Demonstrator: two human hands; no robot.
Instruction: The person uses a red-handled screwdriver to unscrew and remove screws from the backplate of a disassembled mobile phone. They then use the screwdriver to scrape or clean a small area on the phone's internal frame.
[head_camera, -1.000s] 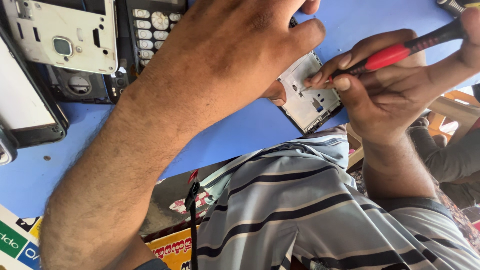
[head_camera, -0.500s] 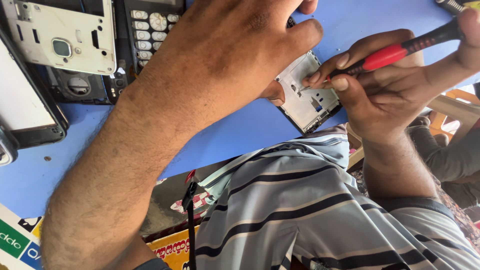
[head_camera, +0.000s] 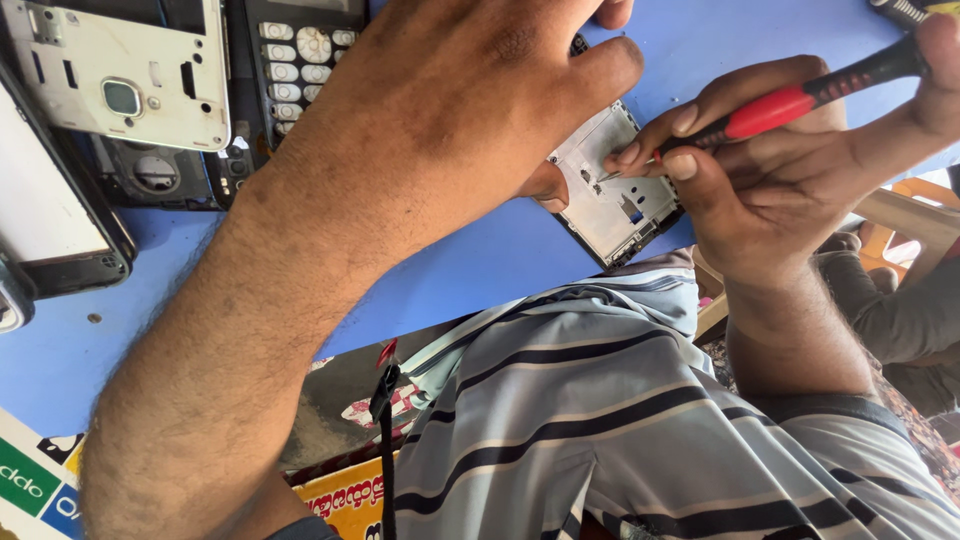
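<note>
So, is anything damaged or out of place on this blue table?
Nothing looks spilled or broken by accident. The phones are opened up: a white inner frame lies bare beside a keypad phone. The left hand steadies another opened phone while the right hand works it with a red-handled screwdriver.

A phone repair bench: a keypad phone (head_camera: 300, 50) and white phone back frame (head_camera: 120, 70) lie on blue worktop (head_camera: 480, 270).
</note>
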